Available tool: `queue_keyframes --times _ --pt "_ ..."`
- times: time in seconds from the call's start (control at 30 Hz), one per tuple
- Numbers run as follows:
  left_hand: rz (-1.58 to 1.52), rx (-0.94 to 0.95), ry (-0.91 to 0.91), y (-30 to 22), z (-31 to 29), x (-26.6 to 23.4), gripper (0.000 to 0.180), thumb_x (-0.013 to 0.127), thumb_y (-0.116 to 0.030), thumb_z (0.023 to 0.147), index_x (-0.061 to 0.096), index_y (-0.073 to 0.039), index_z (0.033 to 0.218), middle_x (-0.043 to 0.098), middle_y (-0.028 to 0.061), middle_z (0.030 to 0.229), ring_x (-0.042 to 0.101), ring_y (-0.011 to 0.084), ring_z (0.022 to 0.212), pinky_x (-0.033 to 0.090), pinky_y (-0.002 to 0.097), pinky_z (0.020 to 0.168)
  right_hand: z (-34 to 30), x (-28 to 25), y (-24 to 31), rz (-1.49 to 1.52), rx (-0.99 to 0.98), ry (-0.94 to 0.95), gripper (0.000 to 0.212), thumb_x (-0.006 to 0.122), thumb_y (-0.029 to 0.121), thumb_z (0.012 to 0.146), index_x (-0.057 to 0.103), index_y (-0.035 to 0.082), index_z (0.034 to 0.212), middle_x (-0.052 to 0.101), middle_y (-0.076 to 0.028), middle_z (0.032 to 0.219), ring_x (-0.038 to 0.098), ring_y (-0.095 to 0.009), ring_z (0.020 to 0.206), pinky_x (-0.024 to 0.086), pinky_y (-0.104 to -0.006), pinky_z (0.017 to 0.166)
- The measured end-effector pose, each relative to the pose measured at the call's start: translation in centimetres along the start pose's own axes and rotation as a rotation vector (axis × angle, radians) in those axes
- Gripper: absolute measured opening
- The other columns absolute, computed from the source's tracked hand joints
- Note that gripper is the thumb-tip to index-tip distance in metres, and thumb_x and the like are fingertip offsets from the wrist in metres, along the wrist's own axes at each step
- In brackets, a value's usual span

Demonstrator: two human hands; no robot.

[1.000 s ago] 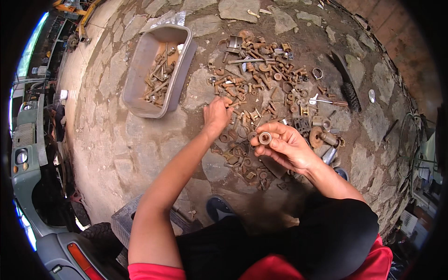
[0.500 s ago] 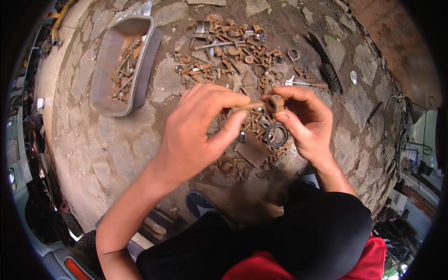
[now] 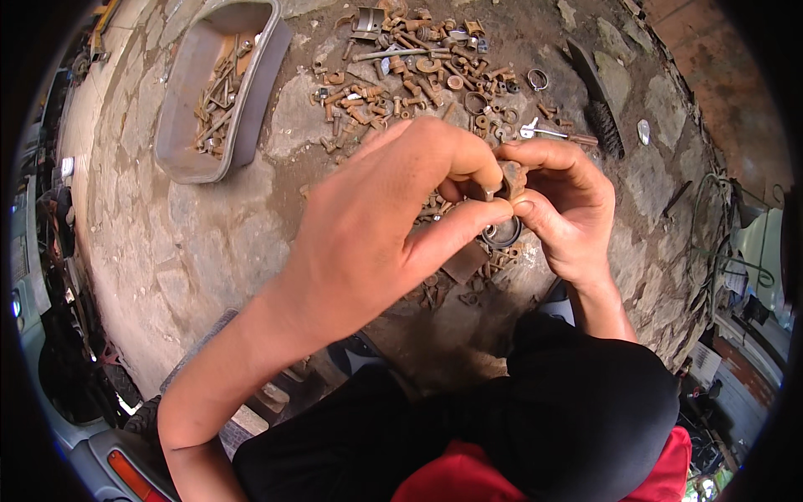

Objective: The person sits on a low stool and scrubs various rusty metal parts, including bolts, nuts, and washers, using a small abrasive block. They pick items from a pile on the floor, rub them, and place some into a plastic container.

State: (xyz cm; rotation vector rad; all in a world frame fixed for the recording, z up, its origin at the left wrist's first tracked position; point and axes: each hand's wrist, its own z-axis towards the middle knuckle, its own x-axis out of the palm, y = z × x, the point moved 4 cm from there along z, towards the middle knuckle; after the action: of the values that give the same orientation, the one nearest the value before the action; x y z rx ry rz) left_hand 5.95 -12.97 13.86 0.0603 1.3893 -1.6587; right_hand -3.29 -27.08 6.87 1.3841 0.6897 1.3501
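My left hand [image 3: 368,226] is closed in a pinch, its thumb and bent fingers meeting close to my right fingertips. Between them only a small end of a rusty bolt [image 3: 492,193] shows; the rest is hidden behind the hand. My right hand [image 3: 573,205] grips a rusty nut [image 3: 514,178] between thumb and forefinger. Bolt and nut are side by side; whether the bolt sits in the nut I cannot tell. Below the hands lies a black ring [image 3: 504,238] among small rusty parts, next to a flat brown plate [image 3: 464,262].
A grey plastic bin [image 3: 244,138] holding bolts stands at the left. Rusty bolts and nuts [image 3: 418,75] lie heaped on the stone ground ahead. To the right are a wire brush [image 3: 600,125], a screwdriver [image 3: 577,138] and a metal ring clamp [image 3: 537,79].
My left hand has moved right, its fingertips now right at the nut, covering most of the bolt that showed before. My right hand has shifted slightly right with the nut.
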Motion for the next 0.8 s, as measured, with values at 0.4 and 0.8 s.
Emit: queue_keyframes --times 0.4,0.8 --pt "-0.193 -0.372 0.367 8.9 -3.4 -0.2 0.022 0.077 -0.014 0.080 0.062 -0.004 0.093 0.066 0.0063 0.091 0.065 0.0156 0.086 0.051 0.0298 0.078 0.5 -4.9 -5.6 -0.319 0.196 -0.189 0.029 0.066 0.001 0.089 0.061 -0.003 0.117 0.066 -0.006 0.102 0.062 -0.012 0.096 0.050 -0.0264 0.088" --pt "0.652 -0.498 0.350 23.7 -8.6 -0.3 0.031 0.060 -0.021 0.094 0.059 -0.007 0.121 0.063 0.0150 0.118 0.059 0.0276 0.114 0.047 0.0413 0.100 -2.0 -2.7 -11.7 -0.330 0.472 -0.044 0.029 0.065 0.004 0.091 0.058 -0.002 0.119 0.065 -0.007 0.105 0.061 -0.012 0.099 0.051 -0.0258 0.089"
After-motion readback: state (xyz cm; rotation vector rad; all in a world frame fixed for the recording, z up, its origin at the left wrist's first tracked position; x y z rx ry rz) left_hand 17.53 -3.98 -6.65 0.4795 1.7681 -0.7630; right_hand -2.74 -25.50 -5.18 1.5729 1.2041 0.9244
